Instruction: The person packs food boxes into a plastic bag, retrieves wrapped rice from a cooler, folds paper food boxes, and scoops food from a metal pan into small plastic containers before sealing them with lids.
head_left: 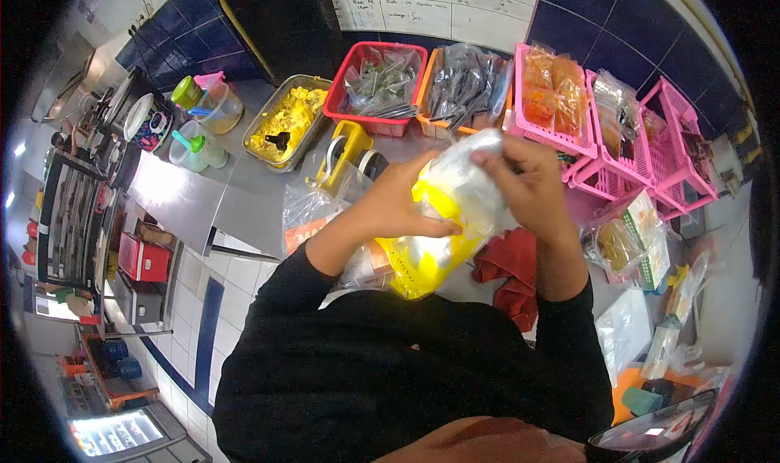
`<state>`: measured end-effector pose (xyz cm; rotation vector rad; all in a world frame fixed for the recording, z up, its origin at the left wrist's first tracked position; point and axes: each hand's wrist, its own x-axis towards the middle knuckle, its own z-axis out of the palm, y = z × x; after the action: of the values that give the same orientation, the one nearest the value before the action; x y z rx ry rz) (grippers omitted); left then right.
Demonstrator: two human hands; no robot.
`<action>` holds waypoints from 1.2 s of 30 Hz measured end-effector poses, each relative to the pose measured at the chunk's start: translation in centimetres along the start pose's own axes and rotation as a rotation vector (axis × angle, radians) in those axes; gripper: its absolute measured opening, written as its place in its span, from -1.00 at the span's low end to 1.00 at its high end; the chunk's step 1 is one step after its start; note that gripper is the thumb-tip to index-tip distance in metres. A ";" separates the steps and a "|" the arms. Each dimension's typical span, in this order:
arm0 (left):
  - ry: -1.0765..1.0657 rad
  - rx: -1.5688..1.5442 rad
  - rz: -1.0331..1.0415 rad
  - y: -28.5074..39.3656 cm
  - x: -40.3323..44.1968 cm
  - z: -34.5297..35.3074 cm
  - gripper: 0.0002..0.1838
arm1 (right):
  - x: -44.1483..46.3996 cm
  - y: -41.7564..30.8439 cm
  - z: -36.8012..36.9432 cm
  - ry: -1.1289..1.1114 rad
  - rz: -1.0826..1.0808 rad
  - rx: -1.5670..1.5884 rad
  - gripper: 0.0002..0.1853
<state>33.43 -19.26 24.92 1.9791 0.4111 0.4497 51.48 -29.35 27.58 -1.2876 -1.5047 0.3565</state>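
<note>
We observed the yellow-and-clear plastic bag (457,199) between both hands, its long axis slanting from upper right to lower left. The left hand (405,201) clasped its side, thumb across the front; the right hand's (532,182) fingers pressed the upper end.

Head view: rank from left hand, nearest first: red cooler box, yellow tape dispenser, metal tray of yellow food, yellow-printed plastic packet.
From the left hand:
1. yellow-printed plastic packet: in its grip
2. yellow tape dispenser: just beyond, leftward
3. metal tray: farther left, past the dispenser
4. red cooler box: far left, off the worktop
</note>
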 end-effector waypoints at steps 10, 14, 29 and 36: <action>-0.105 -0.248 -0.016 -2.2 0.0 0.8 -0.35 | 1.5 0.7 1.0 0.408 -0.139 -0.243 -0.77; 0.088 -0.281 0.086 -2.3 0.0 1.5 -0.31 | 0.0 1.2 2.6 0.432 -0.005 -0.028 -0.50; 0.236 -0.152 0.168 -3.6 0.6 2.3 -0.57 | -0.4 1.6 2.2 0.810 -0.192 -0.331 -0.83; 0.178 -0.086 0.196 -2.7 0.2 1.9 -0.57 | -0.4 0.5 1.0 0.510 0.078 0.085 -0.84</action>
<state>34.28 -19.49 21.76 1.9099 0.3043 0.7595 50.81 -29.12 26.59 -1.2546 -1.0010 0.1245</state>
